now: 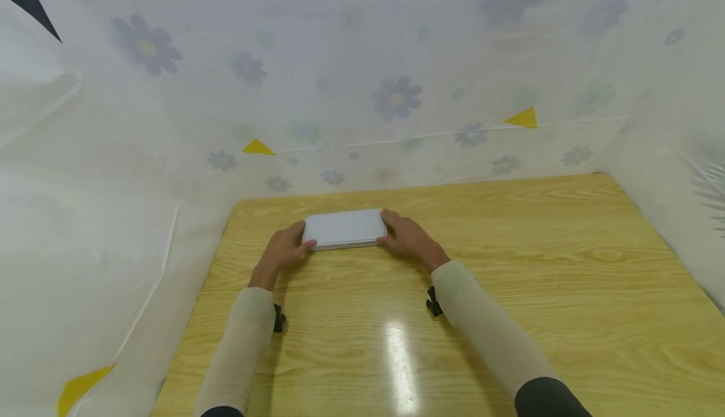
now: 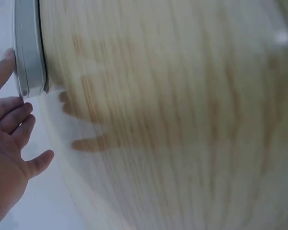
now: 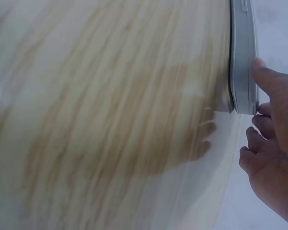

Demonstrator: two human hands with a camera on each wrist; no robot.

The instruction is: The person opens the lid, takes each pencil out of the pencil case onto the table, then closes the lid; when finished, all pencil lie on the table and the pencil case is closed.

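Two hands: both at one flat white case (image 1: 343,228), lying closed on the tabletop (image 1: 510,266), toward 12 o'clock.
Left hand (image 1: 286,250): at 9 o'clock end, fingertip touching, fingers loose.
Right hand (image 1: 408,236): at 3 o'clock end, fingertip touching.
Progress: case bracketed, not lifted or opened.

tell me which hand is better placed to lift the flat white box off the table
Neither clearly: the left hand touches the flat white box at its left end, the right hand at its right end. The right looks slightly better placed, its fingers reaching further along the box's edge. A two-handed lift seems likeliest.
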